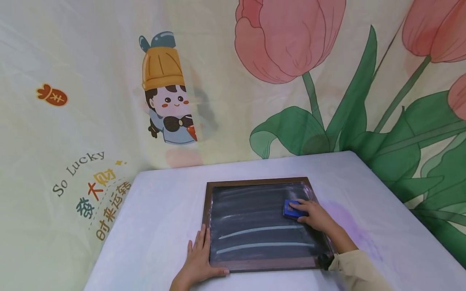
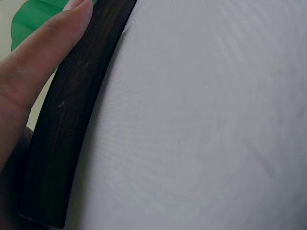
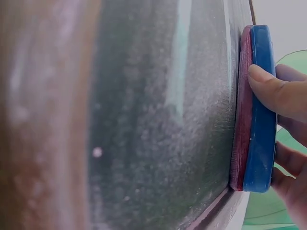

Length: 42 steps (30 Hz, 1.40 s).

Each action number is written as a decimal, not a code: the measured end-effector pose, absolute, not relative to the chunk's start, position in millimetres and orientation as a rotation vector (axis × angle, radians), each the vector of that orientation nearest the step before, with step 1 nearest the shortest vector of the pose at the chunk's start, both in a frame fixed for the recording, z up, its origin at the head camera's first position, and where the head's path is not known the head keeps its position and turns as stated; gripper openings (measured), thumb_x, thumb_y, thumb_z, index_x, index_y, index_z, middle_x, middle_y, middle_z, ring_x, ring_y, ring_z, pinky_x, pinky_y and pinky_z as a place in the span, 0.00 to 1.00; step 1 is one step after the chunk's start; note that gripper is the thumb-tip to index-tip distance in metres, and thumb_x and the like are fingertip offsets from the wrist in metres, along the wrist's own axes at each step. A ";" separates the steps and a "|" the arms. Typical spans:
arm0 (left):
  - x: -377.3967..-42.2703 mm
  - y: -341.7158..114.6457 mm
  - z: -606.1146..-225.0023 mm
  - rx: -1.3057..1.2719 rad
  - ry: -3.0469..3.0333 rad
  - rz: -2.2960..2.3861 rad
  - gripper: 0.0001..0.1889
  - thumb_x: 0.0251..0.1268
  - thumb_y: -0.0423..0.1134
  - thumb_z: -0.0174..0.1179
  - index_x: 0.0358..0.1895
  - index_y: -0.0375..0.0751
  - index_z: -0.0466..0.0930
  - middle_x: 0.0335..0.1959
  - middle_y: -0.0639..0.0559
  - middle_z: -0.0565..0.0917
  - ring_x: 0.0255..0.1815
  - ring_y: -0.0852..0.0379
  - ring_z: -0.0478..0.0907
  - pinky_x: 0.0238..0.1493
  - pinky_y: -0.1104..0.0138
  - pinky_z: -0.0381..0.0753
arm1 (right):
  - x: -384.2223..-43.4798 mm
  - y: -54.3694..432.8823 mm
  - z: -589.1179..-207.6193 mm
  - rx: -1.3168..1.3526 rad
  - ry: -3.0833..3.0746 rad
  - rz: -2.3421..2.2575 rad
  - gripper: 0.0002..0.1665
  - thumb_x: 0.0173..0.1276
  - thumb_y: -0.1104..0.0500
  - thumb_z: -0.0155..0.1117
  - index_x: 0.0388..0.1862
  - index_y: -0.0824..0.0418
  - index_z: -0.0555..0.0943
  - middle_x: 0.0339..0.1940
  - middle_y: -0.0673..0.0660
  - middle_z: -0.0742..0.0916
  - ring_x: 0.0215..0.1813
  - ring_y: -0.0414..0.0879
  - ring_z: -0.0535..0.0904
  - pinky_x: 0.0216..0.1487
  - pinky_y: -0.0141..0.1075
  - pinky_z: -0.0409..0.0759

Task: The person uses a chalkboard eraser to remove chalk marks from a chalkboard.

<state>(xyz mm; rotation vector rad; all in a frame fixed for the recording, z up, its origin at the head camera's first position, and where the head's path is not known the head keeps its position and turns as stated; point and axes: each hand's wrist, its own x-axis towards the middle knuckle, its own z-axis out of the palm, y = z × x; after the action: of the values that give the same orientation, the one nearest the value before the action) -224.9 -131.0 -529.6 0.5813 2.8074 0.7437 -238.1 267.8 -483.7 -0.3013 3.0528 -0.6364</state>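
Wiping mid-board: our right hand (image 1: pixel 314 214) grips the blue eraser (image 1: pixel 292 209) at the chalkboard's (image 1: pixel 255 226) 2 o'clock, left hand (image 1: pixel 198 260) lies flat bracing the 7 o'clock frame corner; next we judge the two chalk lines (image 1: pixel 265 237) toward 6 need passes.

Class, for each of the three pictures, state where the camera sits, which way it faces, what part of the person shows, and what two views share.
Head: worn on the head, looking forward and down at the chalkboard; left hand and right hand show.
Left wrist: along the frame; a thumb shows.
Right wrist: across the board at the blue eraser; fingers show.
Head and right wrist share the eraser.
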 end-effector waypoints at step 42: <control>-224.7 -131.3 -523.8 0.600 2.788 0.781 0.72 0.26 0.72 0.66 0.71 0.30 0.37 0.74 0.38 0.36 0.72 0.35 0.37 0.63 0.36 0.36 | -238.2 97.3 -475.8 -0.734 3.051 -0.418 0.29 0.52 0.53 0.70 0.56 0.48 0.77 0.57 0.58 0.80 0.52 0.57 0.75 0.54 0.50 0.72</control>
<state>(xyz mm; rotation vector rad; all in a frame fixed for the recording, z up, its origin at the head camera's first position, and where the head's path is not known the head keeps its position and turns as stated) -224.7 -131.3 -523.8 0.5995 2.7880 0.7814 -238.2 97.3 -475.8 -0.7345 3.0505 -0.4182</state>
